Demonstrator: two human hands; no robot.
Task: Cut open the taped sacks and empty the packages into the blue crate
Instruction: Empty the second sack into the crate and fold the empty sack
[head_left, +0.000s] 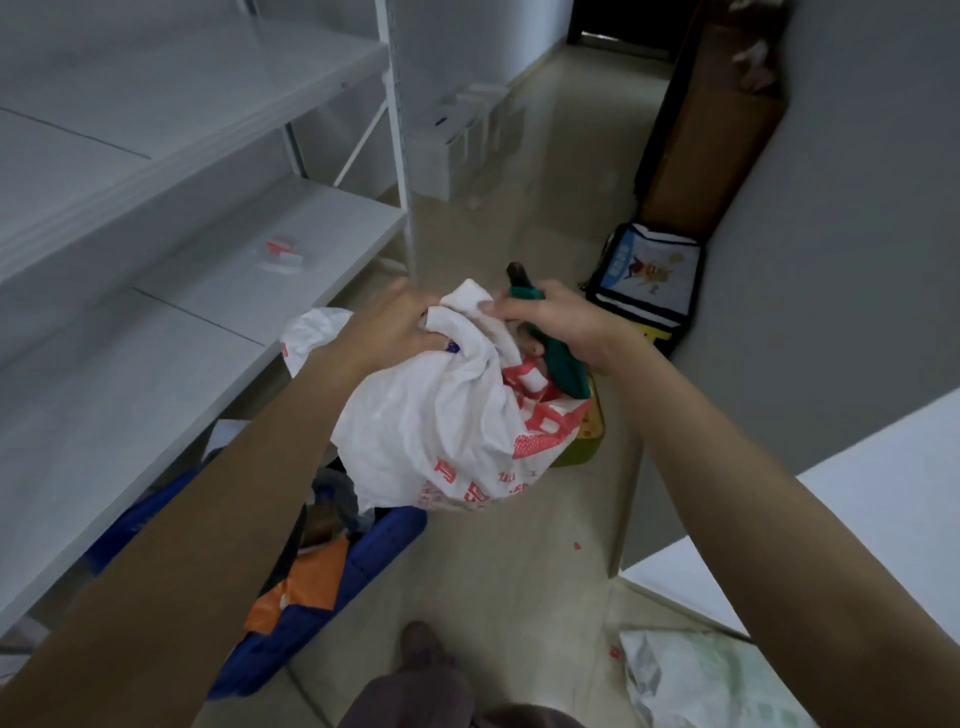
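White metal shelving fills the space left of the sack, and a small red-and-white item lies on its middle shelf, well apart from it. Below the sack, against the foot of the shelving, stands the blue crate, already holding an orange package and some darker ones; the left forearm crosses in front of the crate and hides much of it. The left hand is closed tight on the bunched top of the white sack, which hangs in the air over the crate's far end, its red printing facing down and right. The right hand pinches the sack's upper edge with its fingertips while the rest of the hand is wrapped round a green-handled cutting tool whose dark tip pokes up above the sack. Behind the sack on the floor sits a green-yellow thing, mostly covered by it. Right of the sack, a black bag with a cartoon print leans at a grey wall, and a pale patterned bag lies at the lower right.
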